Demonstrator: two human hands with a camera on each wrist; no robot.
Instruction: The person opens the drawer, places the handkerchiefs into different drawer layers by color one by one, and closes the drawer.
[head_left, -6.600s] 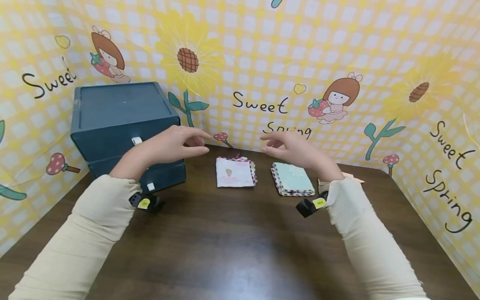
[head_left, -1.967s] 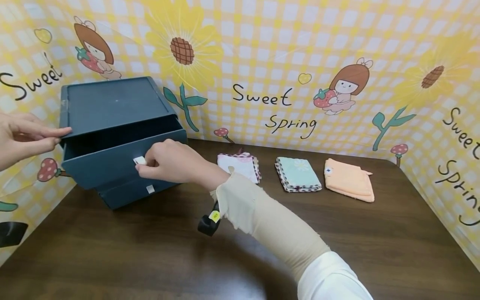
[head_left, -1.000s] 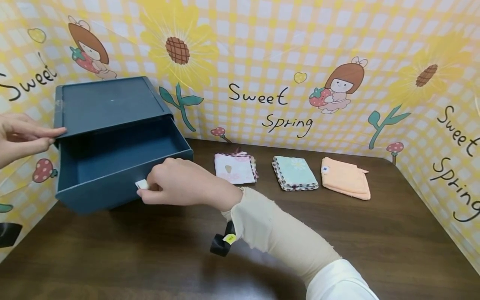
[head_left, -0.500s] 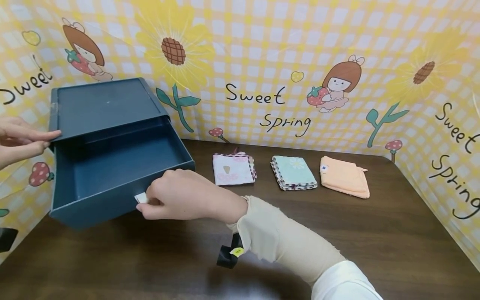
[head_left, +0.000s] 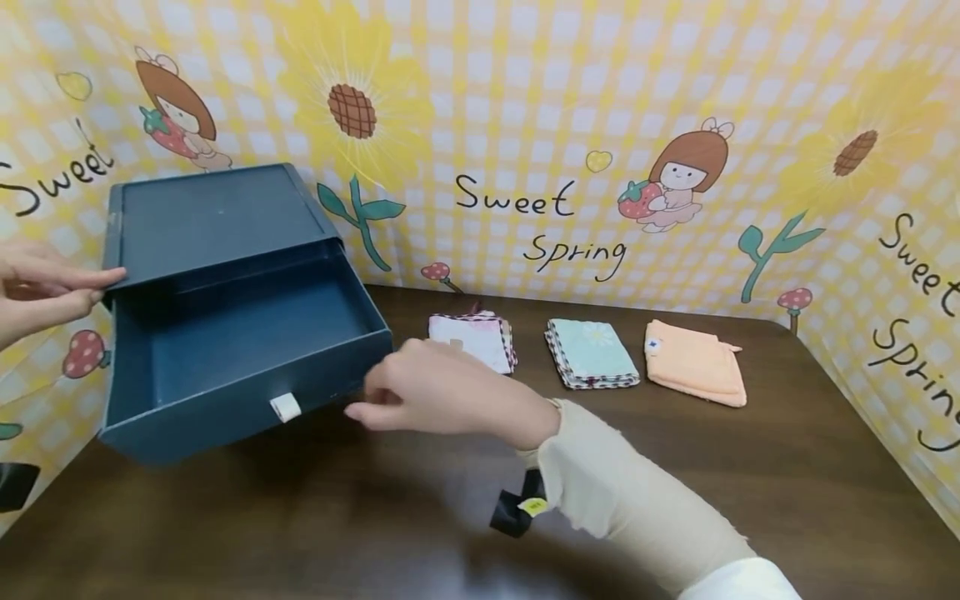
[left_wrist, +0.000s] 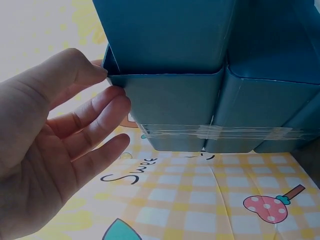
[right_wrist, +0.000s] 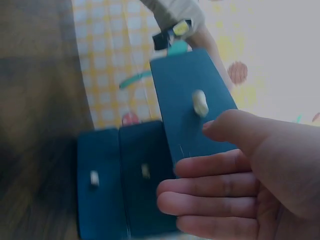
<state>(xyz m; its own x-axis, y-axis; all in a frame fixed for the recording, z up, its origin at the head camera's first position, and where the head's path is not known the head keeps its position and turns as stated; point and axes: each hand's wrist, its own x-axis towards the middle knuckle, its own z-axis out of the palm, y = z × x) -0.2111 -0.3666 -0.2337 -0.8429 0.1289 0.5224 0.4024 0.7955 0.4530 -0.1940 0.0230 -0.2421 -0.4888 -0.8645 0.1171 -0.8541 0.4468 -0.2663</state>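
On the left stands a dark blue drawer cabinet. Its top drawer is pulled far out, and bare floor shows inside it. My left hand pinches the cabinet's front left corner, thumb below and index finger on top; its other fingers hang loose beside the wall. My right hand hovers right of the drawer front, fingers loosely bent and holding nothing. Apart from it, the white pull tab sticks out of the drawer front. In the right wrist view, two lower drawers are closed.
Along the back of the brown table lie a folded white-pink cloth, partly behind my right hand, a folded mint cloth and a folded peach cloth. A yellow checked curtain encloses the back and sides.
The top drawer has come from closed to far out, pulled by my right hand on its tab. That hand has now let go and moved right. My left hand stays at the cabinet corner.
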